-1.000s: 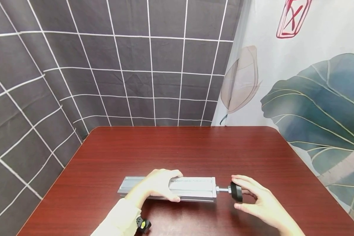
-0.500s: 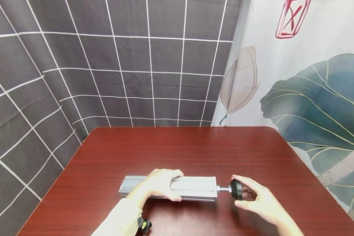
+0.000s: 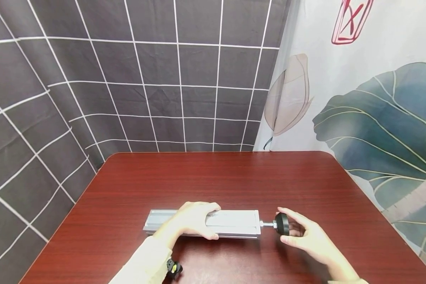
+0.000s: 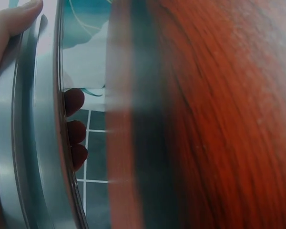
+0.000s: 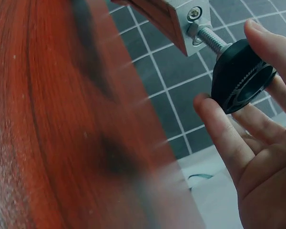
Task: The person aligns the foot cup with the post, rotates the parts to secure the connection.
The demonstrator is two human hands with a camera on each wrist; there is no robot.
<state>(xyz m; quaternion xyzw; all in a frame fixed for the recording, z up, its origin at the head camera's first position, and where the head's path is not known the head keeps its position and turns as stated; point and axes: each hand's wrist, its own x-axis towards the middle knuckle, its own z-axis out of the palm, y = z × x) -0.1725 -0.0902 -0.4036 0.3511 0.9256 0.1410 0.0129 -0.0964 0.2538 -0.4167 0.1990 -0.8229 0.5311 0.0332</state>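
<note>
My left hand [image 3: 196, 221] grips a silver aluminium profile [image 3: 234, 224] about midway along its length. In the left wrist view the thumb lies on one side of the profile [image 4: 45, 119], and several fingertips [image 4: 75, 101] show past the opposite edge. A threaded rod [image 3: 268, 224] with nuts sticks out of the right end plate. On the rod's end sits a black levelling foot [image 3: 282, 224]. My right hand [image 3: 310, 238] holds that foot by its rim between thumb and fingers. The right wrist view shows the hollow, ribbed underside of the foot [image 5: 245, 78] facing the palm.
A reddish-brown wooden table [image 3: 216, 177] lies beneath the hands, with shadows below the profile. Behind it hangs a dark curtain [image 3: 156, 98] with a white grid. To the right is a white curtain [image 3: 326, 79] with leaf prints. A black wrist device [image 3: 174, 269] sits by the left sleeve.
My right fingers have shifted slightly around the levelling foot. The profile and both hands appear a little higher in the head view. The left hand keeps its grip.
</note>
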